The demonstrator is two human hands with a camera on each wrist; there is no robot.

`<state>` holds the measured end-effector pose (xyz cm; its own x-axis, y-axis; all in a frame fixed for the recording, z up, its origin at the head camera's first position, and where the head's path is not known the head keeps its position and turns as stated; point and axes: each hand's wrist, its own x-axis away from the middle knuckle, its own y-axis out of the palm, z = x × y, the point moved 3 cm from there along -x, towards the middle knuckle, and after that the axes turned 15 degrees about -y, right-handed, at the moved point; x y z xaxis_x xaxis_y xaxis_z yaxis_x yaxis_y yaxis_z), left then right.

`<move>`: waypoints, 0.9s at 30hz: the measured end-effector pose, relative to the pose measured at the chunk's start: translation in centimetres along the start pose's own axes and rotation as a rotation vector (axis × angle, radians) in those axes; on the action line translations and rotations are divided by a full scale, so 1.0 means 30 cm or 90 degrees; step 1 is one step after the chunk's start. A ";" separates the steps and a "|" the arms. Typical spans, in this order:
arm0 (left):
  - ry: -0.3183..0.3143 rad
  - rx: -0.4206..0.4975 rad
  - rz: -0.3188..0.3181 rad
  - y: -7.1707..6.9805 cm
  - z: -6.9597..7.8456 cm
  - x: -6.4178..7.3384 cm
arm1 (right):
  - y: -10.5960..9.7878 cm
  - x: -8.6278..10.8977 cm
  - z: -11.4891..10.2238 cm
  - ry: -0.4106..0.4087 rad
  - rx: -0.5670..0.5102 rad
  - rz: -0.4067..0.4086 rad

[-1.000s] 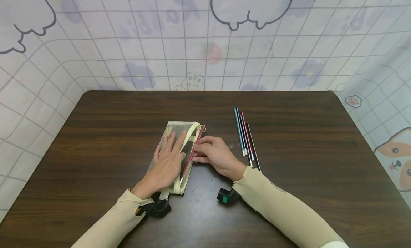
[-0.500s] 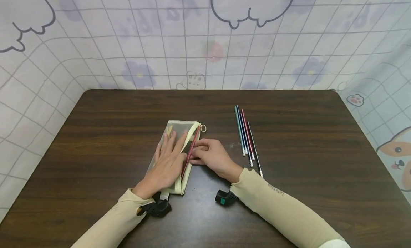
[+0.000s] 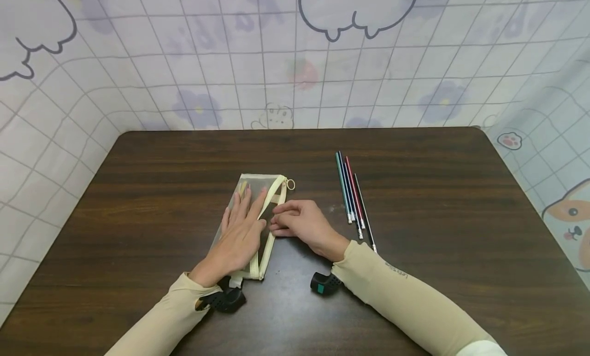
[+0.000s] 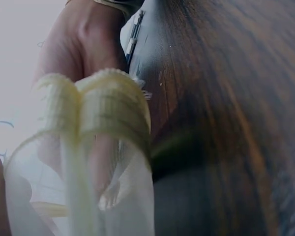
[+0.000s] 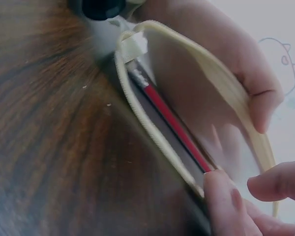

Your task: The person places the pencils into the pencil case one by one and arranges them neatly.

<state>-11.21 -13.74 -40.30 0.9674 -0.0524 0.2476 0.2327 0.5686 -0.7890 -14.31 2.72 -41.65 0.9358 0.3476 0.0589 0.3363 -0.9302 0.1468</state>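
Nearest the operator, ahead of each sleeve [image 3: 156,315], a wrist camera [image 3: 229,298] is worn just short of the pouch [image 3: 266,256], so that the work at its mouth can be viewed. The pouch is laid flat on the table [image 3: 138,217], its zipped mouth gaping along the right edge. The left hand [image 3: 241,228] is spread across its upper face, fingers straight and slightly apart, thumb at the mouth; nothing is clamped, and the placement appears intended to pin the pouch and keep the mouth parted. The right hand [image 3: 308,224] is positioned at the right rim of the pouch, its fingers bent toward the gap. In the right wrist view a space is seen between two digits; whether the rim or a pencil is pinched cannot be told. Inside the pouch, a red pencil [image 5: 177,128] is laid lengthwise along the mouth, eraser end visible, far end hidden by the fingers. Right of the pouch, loose pencils [image 3: 355,192] are grouped roughly parallel, erasers toward the operator, presumably for easy pickup. At the pouch's far right corner, the pull ring [image 3: 291,184] is located. Well beyond the pouch, a patterned cloth [image 3: 322,69] is hung.
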 end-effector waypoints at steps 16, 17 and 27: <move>-0.013 0.009 -0.015 -0.010 0.008 -0.017 | -0.218 0.037 -0.180 -0.097 0.039 0.077; -0.012 0.011 -0.016 -0.012 0.007 -0.016 | -0.237 0.041 -0.190 -0.101 0.047 0.083; -0.008 0.027 -0.022 -0.021 0.003 -0.004 | -0.420 0.062 -0.243 -0.115 0.162 0.140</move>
<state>-11.48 -14.02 -39.78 0.9575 -0.0621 0.2818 0.2613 0.6009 -0.7554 -17.57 15.95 -36.20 0.9844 0.1317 -0.1167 0.1201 -0.9875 -0.1016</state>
